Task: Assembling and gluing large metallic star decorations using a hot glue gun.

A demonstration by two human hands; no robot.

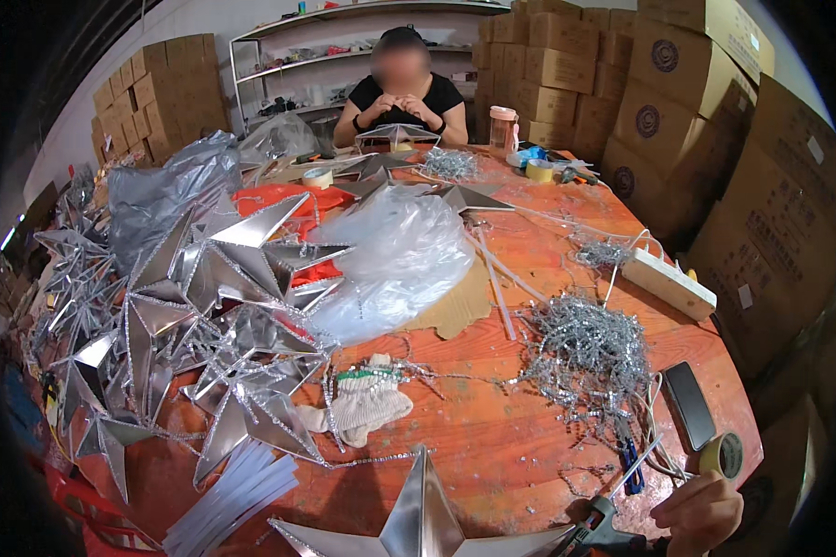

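Looks like you're gluing the near star (pixel 427 515). Right hand (pixel 701 515) by glue gun (pixel 596 531), fingers curled, can't tell on what; left hand unseen. Next likely needs steady aim.

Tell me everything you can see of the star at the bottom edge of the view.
The star is silver and shiny, like thin metal, with raised facets meeting in a sharp ridge down its upper point. Three points show, one up and one out to each side; the picture's lower edge cuts off the rest. Glittery trim runs along the left point's upper edge, while the upper point's edges appear bare. The right point ends at a dark tool; whether they touch, I cannot tell.
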